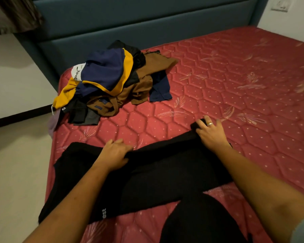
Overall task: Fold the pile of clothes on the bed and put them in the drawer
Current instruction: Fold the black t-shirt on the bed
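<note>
One mattress (235, 81). One pile of clothes (112, 79) at its far left corner, one black garment (156, 181) along its near edge. Two hands: the left hand (114, 155) and the right hand (211, 135). One ring (210, 124). One wall socket (280, 5).

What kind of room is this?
Probably a bedroom: a red quilted mattress set against a padded blue headboard, with a pile of clothes lying on it.

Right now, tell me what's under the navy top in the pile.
Under the navy top a brown garment and grey pieces stick out. Anything deeper in the pile is covered.
</note>
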Motion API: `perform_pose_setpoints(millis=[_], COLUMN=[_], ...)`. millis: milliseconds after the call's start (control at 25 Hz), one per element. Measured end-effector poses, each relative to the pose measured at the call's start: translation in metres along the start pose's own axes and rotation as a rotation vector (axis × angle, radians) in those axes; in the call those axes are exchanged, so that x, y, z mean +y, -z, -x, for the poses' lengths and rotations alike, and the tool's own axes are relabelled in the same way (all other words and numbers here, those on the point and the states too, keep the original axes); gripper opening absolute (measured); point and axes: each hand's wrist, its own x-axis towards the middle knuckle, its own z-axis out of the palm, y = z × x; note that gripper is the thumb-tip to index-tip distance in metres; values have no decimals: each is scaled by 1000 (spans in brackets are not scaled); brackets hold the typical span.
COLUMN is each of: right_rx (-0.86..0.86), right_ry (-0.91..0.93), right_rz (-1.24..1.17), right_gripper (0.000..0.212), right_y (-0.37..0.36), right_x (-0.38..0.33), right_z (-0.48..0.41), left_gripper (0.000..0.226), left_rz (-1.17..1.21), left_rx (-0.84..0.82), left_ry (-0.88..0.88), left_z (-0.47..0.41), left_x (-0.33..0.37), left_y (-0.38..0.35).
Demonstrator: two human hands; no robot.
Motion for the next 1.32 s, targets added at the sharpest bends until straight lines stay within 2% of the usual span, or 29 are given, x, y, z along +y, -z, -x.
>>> perform_pose_setpoints(millis=[80,160,240,320,400,560,640,720,800,960,1040,1120,1160,1240,1320], right_rx=[-3,-5,-145,-280,-346,-190,-258,-334,-313,-158,-100,-65,-32,90,106], right_ry=[-49,-131,-243,-392,-520,-650,-734,-774,-794,-721,-777,-839,-802,-577,-252], right_rz=[61,56,-12,-116,-260,-673,-830,-875,-868,-796,-744,-617,-546,-499,-636], right_gripper=[21,12,19,34,45,41,47,59,59,36,32,36,45,53,46], right_y=[-7,-16,-22,-23,-20,-15,-20,-31,-39,-54,-60,-56,-46,-15,23], right_x=[8,6,2,1,7,21,21,17,15,16,10,0,-11,-41,-91], right_z=[35,66,91,106,110,91,81,68,57,40,40,41,37,21,-4], left_gripper=[36,48,59,60,58,57,58,58,57,51,49,45,45,43,40], left_rz=[-80,-52,-85,-164,-174,-44,91,210,266,285,279,182,103,-4,60], left_rx=[-130,-267,-359,-356,-333,-306,-334,-368,-360,-270,-200,-119,-102,-159,-224], left_ry=[-31,36,162,243,235,126,128,130,144,212,283,378,439,553,626], left_z=[17,32,43,47,42,20,10,1,-6,-14,-14,-11,-7,2,8], left_x=[10,20,36,56,75,103,115,125,132,128,111,89,72,40,24], left_y=[-2,-9,-14,-15,-13,-10,-12,-19,-25,-31,-30,-28,-28,-25,-20])
